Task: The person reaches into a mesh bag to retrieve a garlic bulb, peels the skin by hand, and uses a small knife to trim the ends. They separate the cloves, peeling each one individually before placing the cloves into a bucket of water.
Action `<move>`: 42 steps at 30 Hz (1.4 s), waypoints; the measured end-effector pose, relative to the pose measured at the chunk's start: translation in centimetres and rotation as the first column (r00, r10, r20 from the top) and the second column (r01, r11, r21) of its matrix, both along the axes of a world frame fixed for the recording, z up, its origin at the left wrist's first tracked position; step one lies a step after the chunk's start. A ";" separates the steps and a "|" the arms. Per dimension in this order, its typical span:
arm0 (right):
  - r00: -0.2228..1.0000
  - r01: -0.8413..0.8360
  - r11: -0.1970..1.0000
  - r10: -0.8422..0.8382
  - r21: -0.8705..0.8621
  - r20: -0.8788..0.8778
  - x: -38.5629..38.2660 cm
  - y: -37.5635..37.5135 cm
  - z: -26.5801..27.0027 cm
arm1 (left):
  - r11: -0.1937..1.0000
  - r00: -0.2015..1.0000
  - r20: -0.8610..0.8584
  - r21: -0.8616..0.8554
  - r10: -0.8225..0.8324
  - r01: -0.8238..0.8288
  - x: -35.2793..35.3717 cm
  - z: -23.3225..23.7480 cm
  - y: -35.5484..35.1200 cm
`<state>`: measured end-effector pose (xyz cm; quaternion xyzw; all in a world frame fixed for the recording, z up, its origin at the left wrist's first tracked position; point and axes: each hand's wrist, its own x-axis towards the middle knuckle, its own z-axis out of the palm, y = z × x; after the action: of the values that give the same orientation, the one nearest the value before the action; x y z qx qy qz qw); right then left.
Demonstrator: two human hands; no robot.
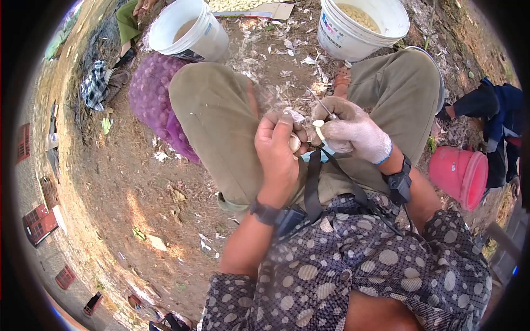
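Observation:
My left hand [277, 144] is bare and closed around a garlic bulb [294, 144], part of which shows between the fingers. Papery skin [294, 115] stands out at its fingertips. My right hand [353, 132] wears a whitish glove, soiled at the fingers. It grips a small knife [322, 104] whose thin blade points up and left; the handle is hidden in the fingers. A pale peeled garlic clove [319, 130] shows at the right thumb and fingertips. Both hands are close together above my lap.
Two white buckets [218, 41] [364, 47] stand beyond my knees; the right one holds pale cloves in liquid. A purple mesh sack [157, 102] of bulbs leans by my left leg. A pink bucket [452, 171] lies at right near another person [497, 121]. Garlic skins litter the ground.

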<state>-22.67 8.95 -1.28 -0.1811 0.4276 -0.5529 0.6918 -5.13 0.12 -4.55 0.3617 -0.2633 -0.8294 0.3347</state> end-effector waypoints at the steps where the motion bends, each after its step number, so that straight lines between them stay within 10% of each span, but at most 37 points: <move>1: 0.997 -0.028 1.000 0.028 -0.003 0.073 -0.1 0.1 -0.1 | 1.000 1.000 0.002 0.009 0.018 -0.018 0.1 -0.1 -0.1; 11: 0.913 0.404 0.907 -0.408 -0.120 -0.005 -10.1 -1.9 4.8 | 0.984 0.991 0.068 0.147 -0.112 0.101 0.9 -0.2 -0.3; 19: 0.561 0.612 0.789 -0.479 -0.052 -0.675 -24.7 -7.9 8.5 | 0.984 0.988 0.093 0.138 -0.125 0.111 0.6 0.3 -0.1; 26: 0.490 0.658 0.688 -0.700 -0.307 -0.519 -18.5 -4.9 7.5 | 0.975 0.994 -0.100 0.212 -0.051 0.071 0.8 -0.3 -0.3; 36: 0.882 0.203 0.979 -0.191 -0.016 -0.431 -0.6 0.1 3.1 | 0.957 0.942 -0.332 0.253 -0.053 0.143 -0.2 -1.4 -0.1; 42: 0.860 0.207 0.978 -0.166 0.032 -0.482 0.0 0.3 2.9 | 0.951 0.958 -0.255 0.241 -0.132 0.195 0.0 -1.3 -0.2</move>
<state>-22.70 9.29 1.58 -0.2408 0.6225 -0.5375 0.5154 -5.10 -0.05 -5.86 0.2789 -0.1382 -0.9190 0.2420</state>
